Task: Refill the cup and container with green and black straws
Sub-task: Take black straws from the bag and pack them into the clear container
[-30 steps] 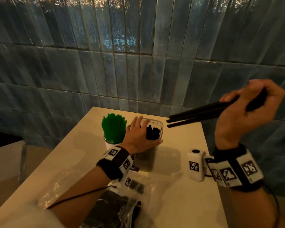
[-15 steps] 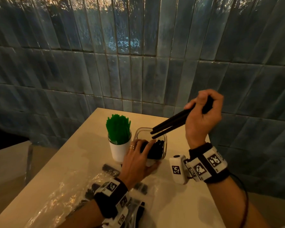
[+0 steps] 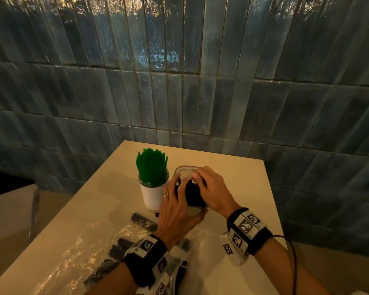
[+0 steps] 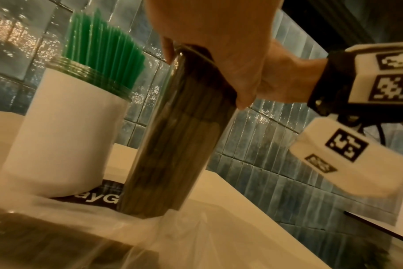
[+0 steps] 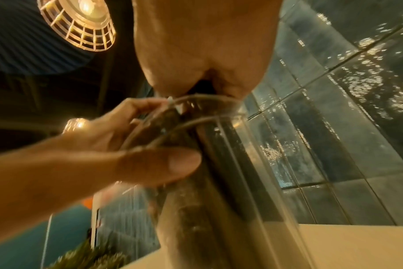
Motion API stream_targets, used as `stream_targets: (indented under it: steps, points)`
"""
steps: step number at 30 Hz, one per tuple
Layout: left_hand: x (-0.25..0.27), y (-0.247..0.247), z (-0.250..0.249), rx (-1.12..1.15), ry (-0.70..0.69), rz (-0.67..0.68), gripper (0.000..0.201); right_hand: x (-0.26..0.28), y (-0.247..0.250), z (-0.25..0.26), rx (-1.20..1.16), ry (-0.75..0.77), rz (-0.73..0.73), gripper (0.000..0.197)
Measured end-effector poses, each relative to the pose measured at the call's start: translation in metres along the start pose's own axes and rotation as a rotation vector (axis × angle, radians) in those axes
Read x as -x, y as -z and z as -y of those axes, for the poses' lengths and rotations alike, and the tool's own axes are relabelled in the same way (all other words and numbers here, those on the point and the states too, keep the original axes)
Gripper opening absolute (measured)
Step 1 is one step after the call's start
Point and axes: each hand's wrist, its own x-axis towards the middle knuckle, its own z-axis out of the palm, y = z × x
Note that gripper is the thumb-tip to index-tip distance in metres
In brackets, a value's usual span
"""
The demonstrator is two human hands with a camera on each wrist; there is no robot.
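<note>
A white cup [image 3: 151,198] packed with green straws [image 3: 152,170] stands at the middle of the table. Right beside it is the clear container [image 3: 184,169] with black straws [image 3: 193,194] upright inside. My left hand [image 3: 179,201] grips the container's near wall, fingers on the cup side and thumb [image 5: 173,163] round the front. My right hand [image 3: 200,182] sits over the container's mouth, its fingers curled on the tops of the black straws. The left wrist view shows the container [image 4: 173,136] leaning toward the cup [image 4: 58,136].
A crumpled clear plastic bag [image 3: 90,248] holding more black straws lies on the near left of the cream table [image 3: 239,179]. The blue tiled wall [image 3: 200,92] rises right behind the table. The table's edges drop off at left and right.
My right hand came down from mid-air with the bundle of black straws and lowered it into the container. My left hand has stayed on the container.
</note>
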Motion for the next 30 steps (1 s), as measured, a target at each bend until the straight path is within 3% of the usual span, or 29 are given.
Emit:
stream_targets:
  steps: [3,6,11,14,16,19,21,26,29,30]
  points:
    - [-0.003,-0.002,-0.001,0.066,0.095,0.002,0.116,0.007,-0.007,0.003,0.107,0.007,0.063,0.039]
    - [-0.008,-0.002,-0.002,0.116,0.176,0.121,0.131,0.009,-0.008,0.007,0.177,0.021,0.066,0.046]
    - [-0.011,-0.005,0.004,0.128,0.161,0.115,0.123,0.01,-0.01,0.011,0.225,-0.051,0.042,0.059]
    - [-0.01,0.0,0.004,0.2,0.137,0.044,0.109,0.016,-0.01,0.015,0.306,0.065,0.219,0.069]
    - [-0.01,-0.002,0.008,0.19,0.132,0.044,0.106,0.019,-0.004,0.013,0.353,0.092,0.249,0.078]
    - [-0.014,-0.014,0.019,0.071,0.163,0.136,0.118,0.019,0.004,0.007,0.309,0.041,0.056,0.059]
    - [-0.016,-0.018,0.022,0.098,0.236,0.156,0.132,0.019,0.008,0.005,0.284,-0.012,0.017,0.049]
    - [-0.014,-0.007,0.018,0.144,0.151,0.129,0.119,0.028,0.006,0.007,0.368,0.142,0.342,0.077]
    - [-0.021,-0.002,0.012,0.202,0.094,0.104,0.105,0.022,0.004,-0.003,0.41,0.094,0.331,0.091]
    - [-0.024,-0.001,0.01,0.23,0.099,0.092,0.11,0.019,0.005,-0.005,0.389,0.053,0.31,0.093]
